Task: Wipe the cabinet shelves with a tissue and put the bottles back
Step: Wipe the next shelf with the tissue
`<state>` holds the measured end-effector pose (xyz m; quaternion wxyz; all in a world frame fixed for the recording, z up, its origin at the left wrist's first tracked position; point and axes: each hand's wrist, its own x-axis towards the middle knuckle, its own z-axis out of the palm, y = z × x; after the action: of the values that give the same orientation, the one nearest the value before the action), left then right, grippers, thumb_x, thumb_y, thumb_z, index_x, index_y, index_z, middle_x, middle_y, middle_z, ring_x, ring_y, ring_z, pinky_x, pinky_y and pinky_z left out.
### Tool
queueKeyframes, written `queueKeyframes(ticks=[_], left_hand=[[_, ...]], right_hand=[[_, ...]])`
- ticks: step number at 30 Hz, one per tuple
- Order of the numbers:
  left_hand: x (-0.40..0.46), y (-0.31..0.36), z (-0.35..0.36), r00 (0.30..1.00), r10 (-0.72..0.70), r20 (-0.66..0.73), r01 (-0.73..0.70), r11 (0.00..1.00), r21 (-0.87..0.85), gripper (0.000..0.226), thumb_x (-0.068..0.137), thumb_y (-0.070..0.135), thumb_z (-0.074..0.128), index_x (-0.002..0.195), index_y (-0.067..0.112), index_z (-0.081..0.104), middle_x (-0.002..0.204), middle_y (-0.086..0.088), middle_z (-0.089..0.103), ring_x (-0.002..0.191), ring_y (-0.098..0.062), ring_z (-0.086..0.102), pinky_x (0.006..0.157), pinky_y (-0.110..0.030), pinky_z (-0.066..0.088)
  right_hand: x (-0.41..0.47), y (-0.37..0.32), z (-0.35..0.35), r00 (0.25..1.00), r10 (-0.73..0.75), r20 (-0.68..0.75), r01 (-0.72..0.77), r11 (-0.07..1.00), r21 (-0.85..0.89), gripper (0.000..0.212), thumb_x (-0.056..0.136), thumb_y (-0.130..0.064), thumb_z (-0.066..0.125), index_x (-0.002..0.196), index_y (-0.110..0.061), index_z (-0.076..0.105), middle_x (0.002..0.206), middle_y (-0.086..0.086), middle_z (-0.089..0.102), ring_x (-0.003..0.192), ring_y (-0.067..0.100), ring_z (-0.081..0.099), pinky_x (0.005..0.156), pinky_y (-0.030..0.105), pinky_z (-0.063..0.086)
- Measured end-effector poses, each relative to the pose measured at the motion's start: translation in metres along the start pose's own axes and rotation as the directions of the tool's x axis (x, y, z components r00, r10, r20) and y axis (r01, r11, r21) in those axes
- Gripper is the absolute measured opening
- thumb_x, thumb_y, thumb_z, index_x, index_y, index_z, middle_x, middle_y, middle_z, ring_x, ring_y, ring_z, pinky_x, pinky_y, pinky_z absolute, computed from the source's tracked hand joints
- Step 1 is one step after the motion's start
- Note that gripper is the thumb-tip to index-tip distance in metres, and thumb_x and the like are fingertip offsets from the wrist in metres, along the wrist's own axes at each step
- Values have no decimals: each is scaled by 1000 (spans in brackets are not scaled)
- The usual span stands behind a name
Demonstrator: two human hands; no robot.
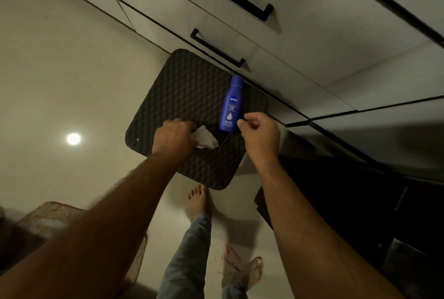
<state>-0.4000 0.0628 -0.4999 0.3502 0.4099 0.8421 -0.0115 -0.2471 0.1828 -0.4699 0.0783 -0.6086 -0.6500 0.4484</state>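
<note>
A blue lotion bottle lies on a dark textured mat on the floor, its cap pointing toward the cabinet. My right hand is beside the bottle's base with curled fingers, thumb and index tip at its lower right edge; whether it grips the bottle is unclear. My left hand holds a crumpled white tissue just above the mat, left of the bottle. No shelves or other bottles show.
White cabinet drawers with black bar handles run diagonally across the top, right behind the mat. A dark open compartment lies at right. My bare feet stand on the pale tiled floor, and a second brownish mat lies at lower left.
</note>
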Motion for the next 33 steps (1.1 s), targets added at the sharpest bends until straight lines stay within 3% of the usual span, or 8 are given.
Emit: queueKeyframes(ticks=[3, 7, 13, 17, 19, 23, 29, 33], left_hand=[[-12, 7, -1, 996, -82, -30, 78, 990, -122, 22, 91, 30, 62, 111, 21, 62, 111, -5, 57, 101, -19, 54, 79, -33, 49], [-54, 42, -11, 996, -75, -57, 44, 906, -421, 11, 89, 28, 66, 97, 24, 61, 88, 8, 55, 78, -4, 52, 61, -19, 39], [-160, 124, -22, 990, 116, 74, -9, 596, -803, 9, 90, 27, 63, 99, 25, 62, 103, 2, 65, 93, -10, 64, 78, -27, 51], [-238, 194, 4, 965, 260, 26, -131, 571, -811, 13, 89, 27, 65, 100, 19, 66, 91, 1, 71, 78, -10, 68, 67, -25, 54], [-268, 229, 29, 950, 311, 19, -168, 563, -809, 16, 89, 26, 67, 97, 13, 67, 74, 3, 68, 59, -5, 61, 52, -19, 47], [-304, 287, 84, 937, 349, 27, -190, 572, -798, 23, 89, 25, 68, 92, 2, 66, 64, 2, 64, 53, -5, 56, 48, -18, 43], [-325, 351, 140, 928, 366, 75, -184, 621, -762, 15, 87, 29, 71, 81, 16, 66, 51, 11, 59, 44, 0, 49, 46, -16, 39], [-323, 373, 157, 924, 381, 41, -263, 708, -655, 11, 86, 36, 70, 80, 28, 65, 64, 10, 63, 52, -2, 55, 52, -20, 47]], right_hand=[[-20, 10, -5, 999, -12, 40, 11, 999, 35, 24, 88, -19, 69, 112, -14, 66, 94, -5, 66, 84, 7, 64, 72, 20, 54], [-55, 29, -28, 993, -14, 121, 2, 994, 106, 21, 91, -18, 66, 112, -16, 66, 94, -7, 66, 90, 12, 67, 79, 31, 59], [-135, 48, -112, 977, 89, 195, -162, 903, 399, 32, 92, -47, 60, 107, -21, 68, 98, 0, 72, 91, 14, 69, 75, 32, 58], [-204, 81, -185, 973, 69, 222, -201, 731, 652, 25, 92, -33, 62, 111, -18, 67, 104, 8, 73, 92, 19, 72, 73, 32, 59], [-230, 107, -218, 986, 80, 145, -159, 703, 694, 22, 93, -21, 64, 112, -11, 68, 103, 11, 73, 94, 22, 71, 78, 36, 59], [-264, 165, -276, 976, 215, -21, -134, 681, 720, 22, 92, -14, 63, 111, -4, 66, 103, 18, 72, 97, 32, 70, 83, 44, 56], [-288, 238, -333, 909, 351, -225, -47, 623, 781, 12, 90, -8, 66, 101, -12, 68, 98, 14, 72, 90, 29, 71, 76, 42, 59], [-284, 268, -352, 868, 393, -304, -5, 619, 785, 8, 86, -5, 69, 90, -13, 69, 85, 7, 73, 82, 25, 71, 76, 42, 58]])
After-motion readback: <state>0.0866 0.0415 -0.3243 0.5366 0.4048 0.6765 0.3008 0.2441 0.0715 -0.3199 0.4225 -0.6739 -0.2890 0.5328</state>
